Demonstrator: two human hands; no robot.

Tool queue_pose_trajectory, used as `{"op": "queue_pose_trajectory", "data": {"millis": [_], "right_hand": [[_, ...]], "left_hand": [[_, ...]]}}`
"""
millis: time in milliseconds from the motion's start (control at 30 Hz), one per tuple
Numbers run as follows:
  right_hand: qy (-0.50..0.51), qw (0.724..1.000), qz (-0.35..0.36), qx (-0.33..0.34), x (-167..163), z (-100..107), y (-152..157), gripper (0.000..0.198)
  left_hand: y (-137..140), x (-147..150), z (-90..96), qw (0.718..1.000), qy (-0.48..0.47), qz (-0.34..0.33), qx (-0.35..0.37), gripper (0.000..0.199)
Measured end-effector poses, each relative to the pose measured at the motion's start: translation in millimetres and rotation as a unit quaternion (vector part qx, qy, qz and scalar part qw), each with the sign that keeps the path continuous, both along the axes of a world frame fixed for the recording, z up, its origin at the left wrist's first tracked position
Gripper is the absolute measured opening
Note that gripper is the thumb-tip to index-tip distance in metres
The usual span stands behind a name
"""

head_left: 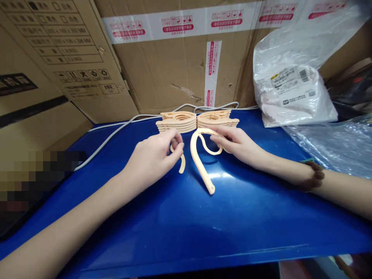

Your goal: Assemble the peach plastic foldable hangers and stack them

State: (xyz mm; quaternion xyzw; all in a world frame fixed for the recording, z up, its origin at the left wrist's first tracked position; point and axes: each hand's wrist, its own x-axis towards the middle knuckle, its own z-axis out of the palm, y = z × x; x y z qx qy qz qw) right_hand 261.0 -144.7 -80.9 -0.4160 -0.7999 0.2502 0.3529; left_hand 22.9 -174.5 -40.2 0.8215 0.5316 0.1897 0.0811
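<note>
My left hand (152, 155) is closed in a pinch on a small curved beige piece (182, 164), shaped like a hook; its upper part is hidden by the fingers. My right hand (241, 143) grips a beige folding clothes hanger (200, 168) by its upper right side. One long arm of the hanger slants down toward the front, with a small hole at its tip, and a thinner loop curves below the fingers. A small gap separates the two pieces. Just behind the hands stand two neat stacks of matching folded parts, a left stack (181, 123) and a right stack (219, 121).
The blue tabletop (174, 228) has its front edge near the bottom. Large cardboard boxes (168, 62) wall off the back and left. A pale cable (107, 141) runs along the rear. A white plastic bag (293, 89) and clear plastic wrap (340, 145) lie at the right.
</note>
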Motion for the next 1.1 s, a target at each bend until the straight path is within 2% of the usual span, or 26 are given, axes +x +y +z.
{"op": "queue_pose_trajectory", "data": {"millis": [100, 200, 333, 433, 700, 1000, 1100], "right_hand": [[-0.060, 0.998, 0.009, 0.018, -0.7, -1.9, 1.2, 0.036], [-0.116, 0.992, 0.010, 0.050, -3.2, -2.8, -0.9, 0.032], [-0.168, 0.981, 0.013, 0.099, -4.8, -3.1, -3.4, 0.028], [-0.179, 0.978, 0.012, 0.108, -5.1, -2.9, -4.5, 0.024], [-0.196, 0.971, 0.019, 0.136, -6.0, -5.2, -5.7, 0.023], [-0.209, 0.966, 0.022, 0.154, -7.1, -4.7, -6.5, 0.026], [-0.211, 0.965, 0.023, 0.156, -7.1, -4.9, -6.4, 0.025]], "left_hand": [[-3.6, 0.9, 1.3, 0.988, 0.140, 0.061, 0.016, 0.038], [-5.2, 2.8, -0.2, 0.980, 0.188, 0.066, -0.016, 0.042], [-5.4, 3.2, -2.2, 0.980, 0.179, 0.061, -0.062, 0.030], [-5.6, 1.4, -1.2, 0.977, 0.181, 0.078, -0.086, 0.026], [-4.7, -2.6, 7.6, 0.969, 0.192, 0.121, -0.097, 0.021], [9.4, -13.9, 6.5, 0.963, 0.148, 0.105, -0.199, 0.020], [11.0, -14.8, 5.7, 0.964, 0.141, 0.099, -0.203, 0.020]]}}
